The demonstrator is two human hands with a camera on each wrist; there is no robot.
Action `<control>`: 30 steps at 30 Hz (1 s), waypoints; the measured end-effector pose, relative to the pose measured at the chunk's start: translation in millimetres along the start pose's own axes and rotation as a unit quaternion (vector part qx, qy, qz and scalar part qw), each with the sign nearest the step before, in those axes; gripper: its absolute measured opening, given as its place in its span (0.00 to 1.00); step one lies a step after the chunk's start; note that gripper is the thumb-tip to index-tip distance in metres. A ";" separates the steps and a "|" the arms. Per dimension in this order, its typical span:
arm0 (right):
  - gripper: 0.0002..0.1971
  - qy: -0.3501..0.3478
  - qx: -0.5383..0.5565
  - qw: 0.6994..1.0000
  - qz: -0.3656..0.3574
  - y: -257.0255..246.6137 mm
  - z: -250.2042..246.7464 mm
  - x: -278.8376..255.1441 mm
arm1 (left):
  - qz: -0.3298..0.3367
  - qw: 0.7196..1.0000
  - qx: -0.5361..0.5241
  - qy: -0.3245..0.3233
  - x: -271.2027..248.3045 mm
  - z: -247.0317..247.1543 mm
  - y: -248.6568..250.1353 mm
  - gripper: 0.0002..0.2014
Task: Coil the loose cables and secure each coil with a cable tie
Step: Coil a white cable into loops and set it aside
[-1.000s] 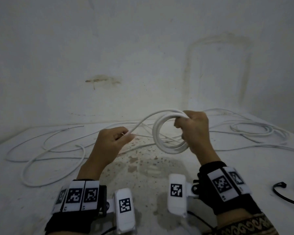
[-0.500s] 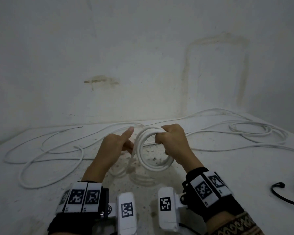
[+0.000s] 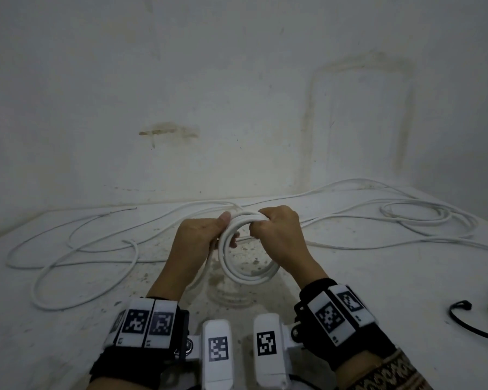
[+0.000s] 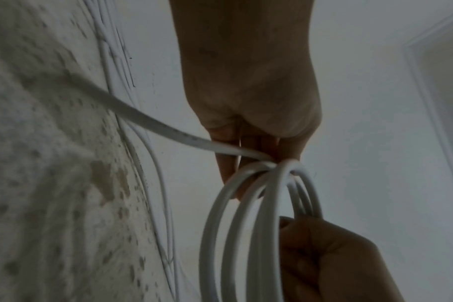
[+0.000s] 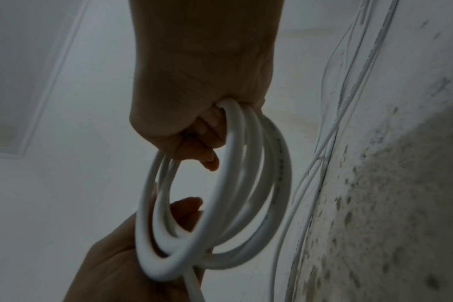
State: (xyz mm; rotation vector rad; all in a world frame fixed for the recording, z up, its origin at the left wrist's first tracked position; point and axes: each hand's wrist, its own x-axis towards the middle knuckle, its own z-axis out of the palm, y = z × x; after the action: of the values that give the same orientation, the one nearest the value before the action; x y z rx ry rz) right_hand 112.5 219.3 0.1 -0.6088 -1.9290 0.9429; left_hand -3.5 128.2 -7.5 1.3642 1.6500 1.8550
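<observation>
coil (image 3: 247, 273) of white cable held upright at frame centre above the table (image 3: 378, 277); right hand (image 3: 279, 235) fisted round its top, left hand (image 3: 197, 240) pinching its left side

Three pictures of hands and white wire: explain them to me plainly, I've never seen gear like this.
No machine here: a person wears cameras on the head and both wrists. The wide picture is the head view; the two dim ones look along each hand. The right hand grips a white coil at its top; the left hand holds the coil's left side, feeding in cable. More loose cable sprawls over the stained white surface. A black tie lies at the right.
</observation>
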 end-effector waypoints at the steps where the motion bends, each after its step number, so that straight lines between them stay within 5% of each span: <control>1: 0.17 0.006 -0.002 1.000 0.002 -0.4 0.5 0.1 | -0.007 1.000 -0.028 -0.002 -0.7 0.9 1.6 0.17; 9: 0.18 0.032 -0.035 0.999 0.007 -1.6 -1.6 -0.1 | 0.066 0.997 -0.017 0.025 -0.1 4.1 1.0 0.09; 14: 0.19 0.064 -0.064 0.996 0.017 -3.0 -0.7 -2.7 | -0.102 0.990 -0.084 -0.049 -2.3 16.9 4.9 0.25; 19: 0.19 0.065 -0.084 0.994 0.018 0.1 2.4 -4.3 | -0.199 0.957 -0.199 -0.073 -2.5 20.5 4.7 0.20; 23: 0.18 -0.019 -0.060 0.998 0.000 -8.5 8.0 -2.6 | -0.226 0.952 -0.205 0.029 2.6 18.4 4.9 0.23; 27: 0.09 -0.050 0.191 0.979 0.057 -17.5 1.4 -1.7 | -0.168 0.940 -0.259 0.148 5.3 11.7 12.1 0.24; 30: 0.29 -0.075 0.162 0.962 0.205 -11.3 -1.5 -2.5 | -0.136 0.908 -0.337 0.211 7.6 3.5 20.0 0.25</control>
State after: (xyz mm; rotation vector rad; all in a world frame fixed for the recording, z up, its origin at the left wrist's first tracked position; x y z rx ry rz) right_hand 114.5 211.4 8.4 -0.7742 -1.7504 1.5708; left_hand 2.4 130.2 13.3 0.4470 1.0841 2.3227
